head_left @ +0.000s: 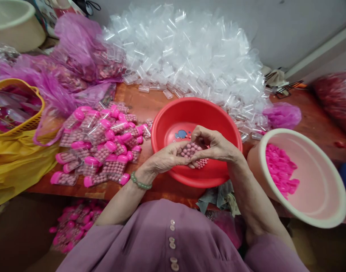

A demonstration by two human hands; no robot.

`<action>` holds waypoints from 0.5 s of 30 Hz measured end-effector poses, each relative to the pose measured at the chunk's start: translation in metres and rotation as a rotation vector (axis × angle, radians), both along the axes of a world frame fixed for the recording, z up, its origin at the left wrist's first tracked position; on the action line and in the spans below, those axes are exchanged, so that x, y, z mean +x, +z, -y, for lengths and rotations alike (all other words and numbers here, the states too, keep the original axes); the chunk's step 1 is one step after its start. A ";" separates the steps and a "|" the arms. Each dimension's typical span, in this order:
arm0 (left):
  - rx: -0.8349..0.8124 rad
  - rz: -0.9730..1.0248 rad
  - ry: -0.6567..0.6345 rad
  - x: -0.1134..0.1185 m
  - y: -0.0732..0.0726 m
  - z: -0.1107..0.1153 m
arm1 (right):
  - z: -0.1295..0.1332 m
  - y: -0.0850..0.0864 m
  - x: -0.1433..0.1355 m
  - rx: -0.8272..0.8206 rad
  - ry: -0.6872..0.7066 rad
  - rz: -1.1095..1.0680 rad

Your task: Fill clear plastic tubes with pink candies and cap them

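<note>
Over the red basin (195,107), my left hand (168,156) and my right hand (214,145) meet around a cluster of pink beads (190,150). The fingers of both hands are closed about the cluster from either side; whether a clear case surrounds the beads is hard to tell. More small pink beads (202,163) show in the basin beneath my hands. To the left lies a pile of clear cases filled with beads and closed by bright pink caps (110,146).
Clear plastic cases (184,53) are heaped behind the basin. A cream tub (317,181) holding pink caps (280,166) stands at right. At left are a yellow basket (36,111), a yellow bag (22,162) and pink bags (79,41). Capped cases (73,226) lie below the table.
</note>
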State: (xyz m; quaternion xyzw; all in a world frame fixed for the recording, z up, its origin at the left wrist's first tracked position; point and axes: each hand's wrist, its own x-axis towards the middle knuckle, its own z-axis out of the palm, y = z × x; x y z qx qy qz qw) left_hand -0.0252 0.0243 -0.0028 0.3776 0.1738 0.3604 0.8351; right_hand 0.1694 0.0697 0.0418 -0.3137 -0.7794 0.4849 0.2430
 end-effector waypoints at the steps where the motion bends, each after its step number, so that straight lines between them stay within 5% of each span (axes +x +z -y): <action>1: -0.001 -0.006 -0.010 0.000 0.000 0.000 | 0.001 -0.001 0.000 -0.034 -0.009 0.004; 15: -0.119 -0.114 0.120 0.012 0.005 -0.001 | 0.002 -0.023 -0.008 -0.146 -0.118 -0.060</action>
